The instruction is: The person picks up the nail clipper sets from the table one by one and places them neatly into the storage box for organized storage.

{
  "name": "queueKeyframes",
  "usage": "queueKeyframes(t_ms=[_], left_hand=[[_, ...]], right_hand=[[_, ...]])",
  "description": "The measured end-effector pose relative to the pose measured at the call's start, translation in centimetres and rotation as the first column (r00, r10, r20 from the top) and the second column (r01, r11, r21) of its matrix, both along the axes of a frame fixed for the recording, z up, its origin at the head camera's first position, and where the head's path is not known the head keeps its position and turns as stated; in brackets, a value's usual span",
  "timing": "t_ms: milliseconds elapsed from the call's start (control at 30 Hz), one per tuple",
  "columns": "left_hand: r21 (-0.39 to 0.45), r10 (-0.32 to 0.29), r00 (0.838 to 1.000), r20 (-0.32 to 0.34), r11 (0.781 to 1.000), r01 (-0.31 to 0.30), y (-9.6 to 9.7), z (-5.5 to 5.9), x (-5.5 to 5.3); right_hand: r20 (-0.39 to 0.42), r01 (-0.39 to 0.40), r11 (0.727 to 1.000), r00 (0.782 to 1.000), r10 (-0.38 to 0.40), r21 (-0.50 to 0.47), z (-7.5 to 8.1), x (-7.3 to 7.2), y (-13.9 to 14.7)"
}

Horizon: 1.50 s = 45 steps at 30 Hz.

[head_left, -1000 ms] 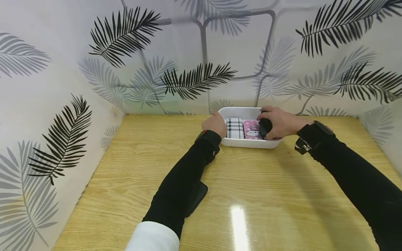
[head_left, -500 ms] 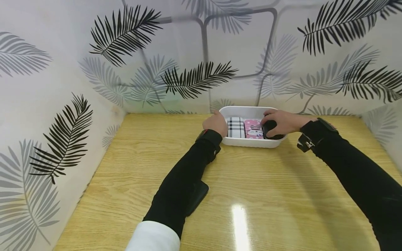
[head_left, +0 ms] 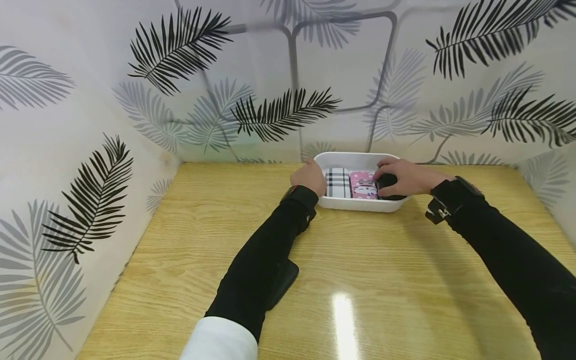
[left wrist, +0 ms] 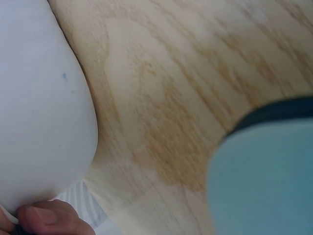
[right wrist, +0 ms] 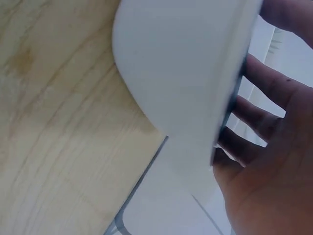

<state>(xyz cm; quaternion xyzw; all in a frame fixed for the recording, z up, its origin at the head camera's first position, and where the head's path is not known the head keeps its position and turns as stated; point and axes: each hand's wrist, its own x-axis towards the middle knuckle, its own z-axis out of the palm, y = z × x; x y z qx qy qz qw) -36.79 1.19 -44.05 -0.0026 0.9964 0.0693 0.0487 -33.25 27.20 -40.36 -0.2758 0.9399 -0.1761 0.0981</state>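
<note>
A white oblong plastic container (head_left: 353, 204) stands against the back wall. My left hand (head_left: 308, 178) grips its left end, with fingers (left wrist: 49, 220) curled at the rim in the left wrist view. Inside, a folded plaid cloth-like item (head_left: 337, 183) sits left of a pink patterned, flat-looking item (head_left: 363, 185). At the right end lies a rounded black object (head_left: 387, 182), its kind not clear. My right hand (head_left: 405, 176) holds it from above. The right wrist view has those fingers (right wrist: 274, 85) reaching over the container's rim, their tips partly hidden.
A flat black object (head_left: 285, 280) lies on the wood-grain table (head_left: 382, 280), partly under the left forearm. Leaf-patterned wall covering (head_left: 252, 60) rises behind and at both sides. A blurred pale blue shape (left wrist: 264, 181) fills a corner of the left wrist view.
My right hand has moved slightly right and lowered the black object from a tilted position into the container's right end. The left hand stays on the rim.
</note>
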Motion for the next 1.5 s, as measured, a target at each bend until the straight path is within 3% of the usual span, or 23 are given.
queueKeyframes(t_ms=[100,167,233,333,433,567,733,867,967,1100,1200,1300,1367,1433,1500], left_hand=[[-0.007,-0.008,1.000,0.011,1.000,0.008,0.2,0.0,0.0],[-0.006,-0.017,1.000,0.017,1.000,0.017,0.3,-0.1,0.0],[-0.003,-0.022,1.000,0.013,1.000,0.022,0.3,0.0,-0.1],[-0.012,-0.029,0.999,0.012,0.999,0.030,0.2,-0.1,-0.3],[-0.031,-0.037,0.999,0.014,0.999,0.038,0.1,-0.3,-0.5],[-0.046,-0.065,0.998,0.020,0.997,0.065,-0.3,-0.4,-0.6],[-0.049,-0.082,0.996,-0.016,0.995,0.082,-1.0,-0.3,-0.5],[-0.027,-0.089,0.992,-0.085,0.996,0.087,-1.6,-0.1,-0.3],[0.011,-0.117,0.980,-0.160,0.993,0.120,-1.9,0.3,-0.2],[0.031,-0.179,0.967,-0.183,0.982,0.188,-3.3,1.4,0.6],[0.027,-0.247,0.958,-0.145,0.967,0.253,-4.9,2.5,2.1],[0.040,-0.338,0.938,-0.075,0.939,0.342,-7.0,3.6,4.0],[0.033,-0.410,0.912,-0.015,0.911,0.411,-8.4,4.3,5.3],[0.039,-0.496,0.865,0.074,0.868,0.494,-9.8,4.8,6.6],[0.053,-0.570,0.806,0.160,0.820,0.569,-11.1,5.0,7.8]], right_hand=[[-0.071,0.023,0.999,0.997,-0.026,-0.041,-0.4,0.2,0.5],[-0.143,0.094,0.994,0.984,-0.102,-0.061,-0.7,0.3,1.0],[-0.203,0.199,0.976,0.956,-0.213,-0.089,-0.9,0.4,1.6],[-0.179,0.364,0.925,0.908,-0.379,-0.111,-1.5,0.4,2.5],[-0.062,0.455,0.883,0.884,-0.463,-0.113,-2.4,0.5,3.2],[0.068,0.499,0.856,0.867,-0.495,-0.134,-3.9,0.5,3.4],[0.068,0.515,0.835,0.856,-0.513,-0.193,-5.0,0.5,2.6],[0.055,0.520,0.833,0.853,-0.520,-0.189,-5.0,0.8,2.0],[0.069,0.530,0.829,0.847,-0.527,-0.177,-4.7,1.2,2.2],[0.080,0.531,0.830,0.847,-0.525,-0.169,-4.7,1.3,2.4],[0.081,0.530,0.832,0.848,-0.524,-0.166,-4.9,1.3,2.5],[0.074,0.525,0.837,0.851,-0.520,-0.155,-4.9,1.2,2.7],[0.071,0.526,0.838,0.851,-0.521,-0.145,-4.8,1.1,2.6],[0.065,0.524,0.841,0.852,-0.520,-0.136,-4.7,1.1,2.4],[0.056,0.523,0.843,0.852,-0.520,-0.129,-4.6,1.1,2.1]])
